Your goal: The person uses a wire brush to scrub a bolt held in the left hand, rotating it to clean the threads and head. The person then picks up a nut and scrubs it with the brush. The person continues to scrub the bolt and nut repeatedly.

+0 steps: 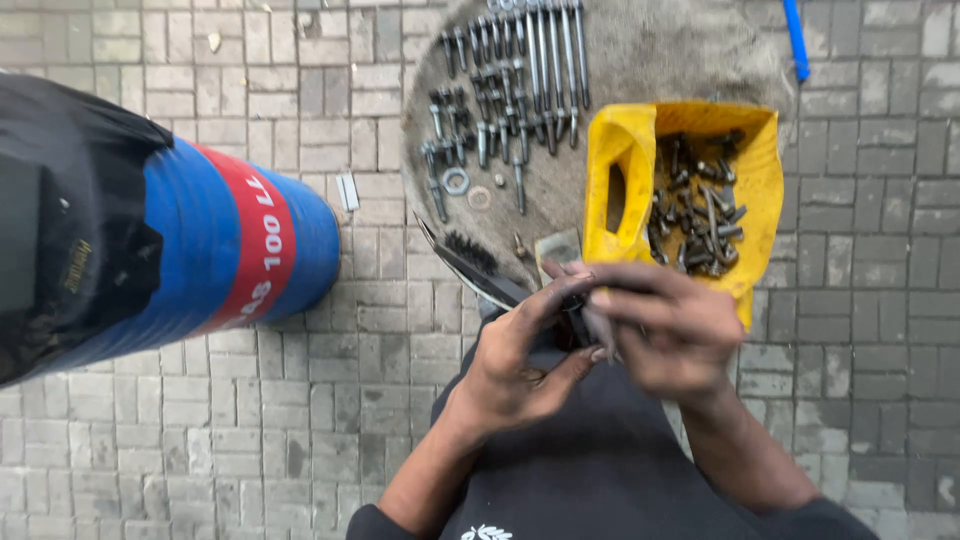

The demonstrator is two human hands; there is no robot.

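Rows of cleaned bolts (505, 90) lie sorted, the yellow tub (625, 150) holds many more, and both hands (600, 335) close together on one small dark part (578, 318).

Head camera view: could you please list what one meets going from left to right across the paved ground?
Blue metal drum with a red band → rows of grey bolts and screws on a round mat → cut-open yellow plastic container of dark bolts → blue rod.
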